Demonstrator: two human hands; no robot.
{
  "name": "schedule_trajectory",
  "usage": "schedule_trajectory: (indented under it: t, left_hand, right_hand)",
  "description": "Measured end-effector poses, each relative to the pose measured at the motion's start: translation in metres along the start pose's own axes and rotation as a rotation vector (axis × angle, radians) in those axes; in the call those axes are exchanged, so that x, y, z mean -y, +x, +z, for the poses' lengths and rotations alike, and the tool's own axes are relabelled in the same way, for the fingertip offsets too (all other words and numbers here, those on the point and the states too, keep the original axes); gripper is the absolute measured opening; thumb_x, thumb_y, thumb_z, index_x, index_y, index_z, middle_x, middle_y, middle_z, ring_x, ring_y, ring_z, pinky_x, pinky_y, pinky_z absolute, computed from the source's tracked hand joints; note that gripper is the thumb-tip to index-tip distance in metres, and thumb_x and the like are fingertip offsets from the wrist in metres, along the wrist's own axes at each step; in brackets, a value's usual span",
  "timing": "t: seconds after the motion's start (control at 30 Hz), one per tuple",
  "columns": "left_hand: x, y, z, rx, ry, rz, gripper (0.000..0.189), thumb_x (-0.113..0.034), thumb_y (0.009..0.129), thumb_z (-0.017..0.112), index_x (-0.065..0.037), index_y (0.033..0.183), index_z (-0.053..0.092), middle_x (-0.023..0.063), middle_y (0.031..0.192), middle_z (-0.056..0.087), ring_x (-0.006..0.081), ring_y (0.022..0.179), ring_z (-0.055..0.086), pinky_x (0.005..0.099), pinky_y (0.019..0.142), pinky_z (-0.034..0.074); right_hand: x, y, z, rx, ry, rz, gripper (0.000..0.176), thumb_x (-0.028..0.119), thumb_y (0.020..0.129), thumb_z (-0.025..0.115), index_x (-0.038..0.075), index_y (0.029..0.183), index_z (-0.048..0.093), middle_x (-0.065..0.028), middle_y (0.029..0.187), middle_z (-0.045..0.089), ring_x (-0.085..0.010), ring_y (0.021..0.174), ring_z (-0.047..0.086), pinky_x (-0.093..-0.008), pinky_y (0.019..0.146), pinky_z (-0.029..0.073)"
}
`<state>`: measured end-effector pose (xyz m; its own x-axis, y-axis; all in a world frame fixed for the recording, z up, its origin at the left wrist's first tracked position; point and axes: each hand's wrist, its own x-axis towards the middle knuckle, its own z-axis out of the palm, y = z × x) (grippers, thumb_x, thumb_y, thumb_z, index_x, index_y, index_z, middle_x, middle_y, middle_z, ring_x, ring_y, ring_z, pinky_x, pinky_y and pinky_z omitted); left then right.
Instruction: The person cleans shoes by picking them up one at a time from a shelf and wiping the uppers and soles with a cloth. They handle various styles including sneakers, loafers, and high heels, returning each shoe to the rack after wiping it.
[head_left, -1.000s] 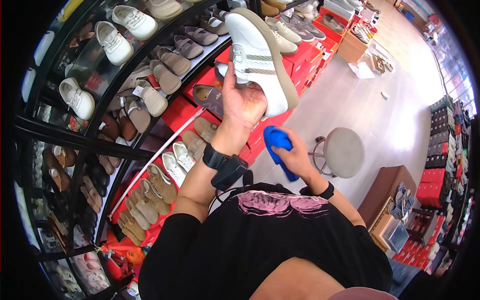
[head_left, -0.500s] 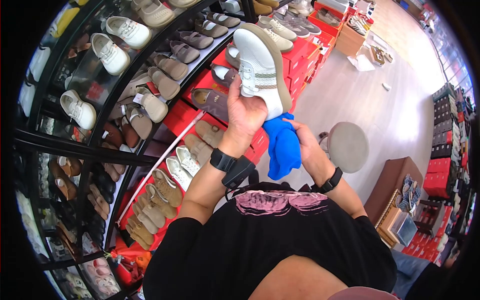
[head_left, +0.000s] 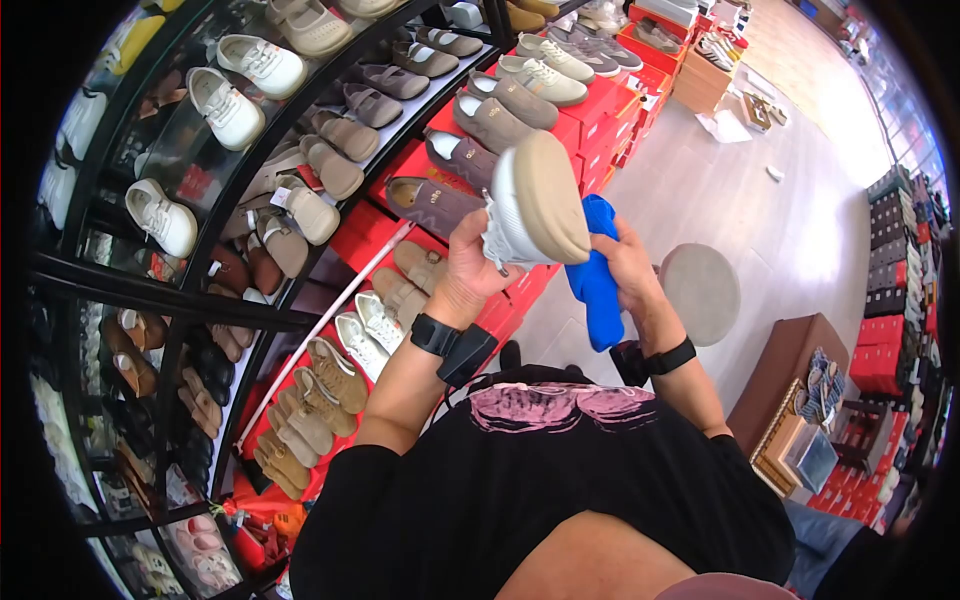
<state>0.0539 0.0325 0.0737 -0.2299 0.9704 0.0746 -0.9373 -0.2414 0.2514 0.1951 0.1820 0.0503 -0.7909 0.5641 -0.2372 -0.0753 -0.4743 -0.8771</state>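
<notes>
My left hand grips a white sneaker by its laced upper, the tan sole turned up and to the right. In my right hand is a bright blue cloth, bunched between thumb and fingers and hanging down. The cloth's upper end comes right up to the edge of the sole. Behind the sneaker, dark mauve shoes and taupe shoes stand on red shoe boxes.
Curved glass shelves with many shoes rise on the left. A round grey stool stands on the pale floor ahead. A brown bench is at right, and shoe boxes line the far right wall. More sandy shoes sit low at left.
The sneaker has been turned and lowered, from upright with its side showing to sole-out. My right hand with the blue cloth has shifted slightly right and up beside the sole.
</notes>
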Motion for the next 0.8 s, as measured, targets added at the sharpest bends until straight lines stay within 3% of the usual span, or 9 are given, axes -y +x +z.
schedule_trajectory:
  t: [0.17,0.23,0.3,0.43,0.5,0.6,0.73,0.77,0.8]
  left_hand:
    - [0.008,-0.002,0.018,-0.027,0.309,-0.066,0.054,-0.020,0.078,0.063,0.003,0.123,0.044,0.0127,0.114,0.058,0.0220,0.101,0.059,0.0360,0.090,0.047]
    - [0.014,-0.003,0.013,-0.114,0.523,-0.036,0.051,-0.013,0.076,0.065,0.004,0.121,0.045,0.0102,0.110,0.059,0.0185,0.099,0.060,0.0331,0.089,0.047]
    - [0.019,-0.006,0.010,-0.104,0.541,-0.038,0.048,-0.010,0.077,0.064,0.003,0.119,0.046,0.0103,0.108,0.060,0.0181,0.097,0.061,0.0322,0.086,0.049]
    - [0.025,-0.022,-0.002,-0.249,0.538,-0.030,0.039,-0.008,0.078,0.063,0.004,0.112,0.049,0.0100,0.102,0.061,0.0178,0.093,0.062,0.0319,0.084,0.050]
    - [0.025,-0.033,0.001,-0.352,0.608,-0.023,0.043,-0.007,0.076,0.065,0.002,0.115,0.047,0.0088,0.106,0.060,0.0168,0.097,0.060,0.0299,0.087,0.047]
    - [0.016,-0.052,0.004,-0.467,0.778,0.063,0.044,-0.006,0.075,0.067,0.002,0.113,0.048,0.0088,0.107,0.058,0.0163,0.098,0.058,0.0293,0.089,0.045]
    - [-0.014,-0.084,0.027,-0.529,1.069,0.084,0.045,-0.005,0.072,0.069,0.002,0.112,0.050,0.0082,0.108,0.057,0.0153,0.102,0.055,0.0280,0.090,0.042]
    - [-0.021,-0.089,0.033,-0.544,1.155,0.147,0.038,-0.008,0.071,0.071,0.003,0.104,0.055,0.0081,0.099,0.060,0.0142,0.093,0.058,0.0260,0.081,0.045]
    - [-0.030,-0.096,0.036,-0.545,1.206,0.161,0.039,-0.008,0.070,0.072,0.003,0.103,0.055,0.0081,0.099,0.060,0.0139,0.093,0.058,0.0260,0.081,0.045]
  right_hand:
    - [0.001,-0.012,-0.002,0.050,-0.205,-0.162,0.029,0.006,0.081,0.056,0.002,0.109,0.051,-0.0059,0.087,0.057,-0.0114,0.068,0.055,-0.0260,0.056,0.047]
    - [0.014,-0.023,-0.001,0.127,-0.204,-0.361,0.043,0.007,0.082,0.058,0.002,0.123,0.047,-0.0091,0.101,0.060,-0.0145,0.084,0.059,-0.0267,0.072,0.050]
    - [0.036,-0.037,-0.006,0.136,-0.057,-0.087,0.045,0.005,0.082,0.056,0.002,0.125,0.045,-0.0110,0.108,0.059,-0.0166,0.093,0.059,-0.0295,0.081,0.049]
    - [0.051,-0.052,-0.029,0.159,0.135,0.034,0.043,0.003,0.079,0.054,-0.001,0.121,0.045,-0.0150,0.105,0.060,-0.0236,0.091,0.062,-0.0336,0.080,0.051]
    - [0.055,-0.055,-0.050,0.284,0.228,0.155,0.042,0.005,0.079,0.055,-0.003,0.119,0.046,-0.0157,0.102,0.061,-0.0253,0.088,0.063,-0.0351,0.079,0.053]
    - [0.039,-0.043,-0.071,0.516,0.346,0.235,0.041,0.005,0.077,0.057,-0.004,0.116,0.047,-0.0162,0.100,0.061,-0.0261,0.088,0.063,-0.0362,0.079,0.053]
    - [0.018,-0.037,-0.053,0.490,0.337,0.295,0.043,0.003,0.073,0.060,-0.005,0.113,0.050,-0.0181,0.101,0.061,-0.0282,0.089,0.063,-0.0375,0.081,0.052]
    - [0.017,-0.037,-0.043,0.501,0.338,0.286,0.043,0.003,0.073,0.060,-0.005,0.113,0.050,-0.0181,0.101,0.061,-0.0282,0.089,0.063,-0.0375,0.081,0.052]
    - [0.017,-0.038,-0.033,0.530,0.343,0.306,0.043,0.002,0.073,0.060,-0.005,0.114,0.050,-0.0182,0.102,0.061,-0.0282,0.090,0.063,-0.0375,0.082,0.052]
